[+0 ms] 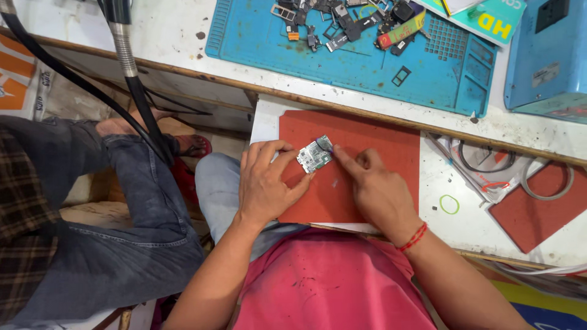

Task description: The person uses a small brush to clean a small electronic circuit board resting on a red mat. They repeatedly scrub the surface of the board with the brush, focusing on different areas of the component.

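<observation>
Your left hand [267, 183] is clamped on the small green-and-silver rectangular circuit board [314, 154], thumb and fingers pinching its near and left edges, and it lies on the red rubber work pad [379, 143] right in front of you. Your right hand [374, 186] sits just beside it, fingers curled and index fingertip pressing down at the board's right edge, so your 2 hands nearly meet over the board. Further out, across the wooden table edge, the blue silicone repair mat [257, 36] carries a heap of dark phone parts [342, 21].
</observation>
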